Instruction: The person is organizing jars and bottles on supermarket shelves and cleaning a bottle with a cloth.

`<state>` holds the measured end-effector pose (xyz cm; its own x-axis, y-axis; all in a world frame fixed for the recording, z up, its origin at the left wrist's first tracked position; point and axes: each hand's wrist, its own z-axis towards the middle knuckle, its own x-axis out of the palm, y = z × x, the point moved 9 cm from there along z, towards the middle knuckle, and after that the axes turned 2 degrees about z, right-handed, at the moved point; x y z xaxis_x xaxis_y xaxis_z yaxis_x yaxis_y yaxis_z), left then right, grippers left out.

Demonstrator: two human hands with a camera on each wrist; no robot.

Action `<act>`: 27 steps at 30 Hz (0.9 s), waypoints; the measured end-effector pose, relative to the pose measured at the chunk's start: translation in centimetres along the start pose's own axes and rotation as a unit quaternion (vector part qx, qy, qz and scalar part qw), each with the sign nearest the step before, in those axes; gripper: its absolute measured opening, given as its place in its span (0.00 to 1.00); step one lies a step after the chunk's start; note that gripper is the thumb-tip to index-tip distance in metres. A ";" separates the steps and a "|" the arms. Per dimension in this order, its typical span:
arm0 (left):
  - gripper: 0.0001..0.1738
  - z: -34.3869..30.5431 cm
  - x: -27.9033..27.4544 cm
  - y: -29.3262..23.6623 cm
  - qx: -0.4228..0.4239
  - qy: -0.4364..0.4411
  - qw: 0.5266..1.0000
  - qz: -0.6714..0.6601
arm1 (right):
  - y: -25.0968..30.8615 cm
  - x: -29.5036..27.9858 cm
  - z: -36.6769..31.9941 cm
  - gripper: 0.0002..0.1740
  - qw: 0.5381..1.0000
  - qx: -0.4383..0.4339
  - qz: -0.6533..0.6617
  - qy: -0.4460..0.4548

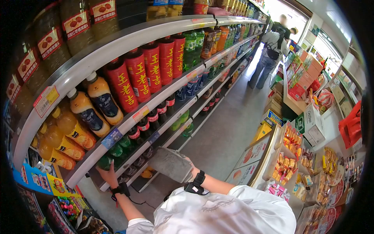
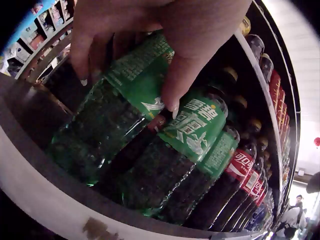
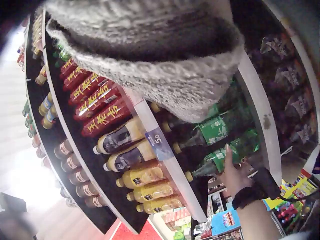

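Low in the left of the frame, the left-hand grip point(image 1: 108, 174) closes on a green bottle point(image 1: 104, 162) on a lower shelf point(image 1: 83, 165), under rows of orange bottles point(image 1: 74, 128) and red bottles point(image 1: 152, 68). At bottom centre, the right-hand grip point(image 1: 189, 163) holds a grey cloth point(image 1: 168, 163) above the floor point(image 1: 222, 136). Snack racks point(image 1: 288, 156) fill the lower right, and a person point(image 1: 270, 50) stands up the aisle at the upper right.

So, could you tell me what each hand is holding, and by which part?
The left hand grips a green bottle around its labelled body. The right hand holds a grey cloth at its edge; the exact grip is hidden.
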<state>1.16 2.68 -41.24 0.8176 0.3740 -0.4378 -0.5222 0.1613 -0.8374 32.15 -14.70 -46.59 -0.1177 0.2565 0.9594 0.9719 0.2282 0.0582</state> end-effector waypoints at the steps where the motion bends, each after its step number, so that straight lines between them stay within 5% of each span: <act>1: 0.42 0.2 -0.1 0.7 0.002 -0.006 1.000 -0.005 | 0.2 -2.3 1.1 0.22 1.000 0.003 0.009 0.030; 9: 0.48 2.7 -1.2 4.1 0.017 0.004 0.998 -0.058 | 0.5 -2.6 1.4 0.28 0.998 0.010 0.019 0.062; 15: 0.39 4.5 -2.0 3.1 0.007 0.018 0.987 -0.162 | 0.1 2.6 -0.9 0.21 0.998 0.035 0.009 0.052; 18: 0.38 4.9 -1.9 6.6 -0.086 0.008 0.971 -0.224 | 0.5 2.6 -0.8 0.18 0.999 0.026 -0.002 0.024; 21: 0.38 4.3 -2.7 5.7 -0.092 -0.018 0.981 -0.171 | 1.0 2.8 0.0 0.18 0.999 0.017 0.004 0.029; 25: 0.39 3.3 -2.2 8.4 -0.110 0.064 0.978 -0.166 | 1.4 4.0 0.3 0.18 0.997 0.025 0.007 0.066; 27: 0.40 -0.5 -2.4 4.2 -0.182 0.096 0.963 -0.175 | 1.5 4.2 0.5 0.17 0.997 0.027 0.002 0.073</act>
<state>-2.91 1.98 -43.87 0.9762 0.1732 -0.1304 -0.1149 -0.0966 -0.9887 33.03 -12.82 -42.61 -0.0786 0.1189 0.9898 0.9593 0.2792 0.0426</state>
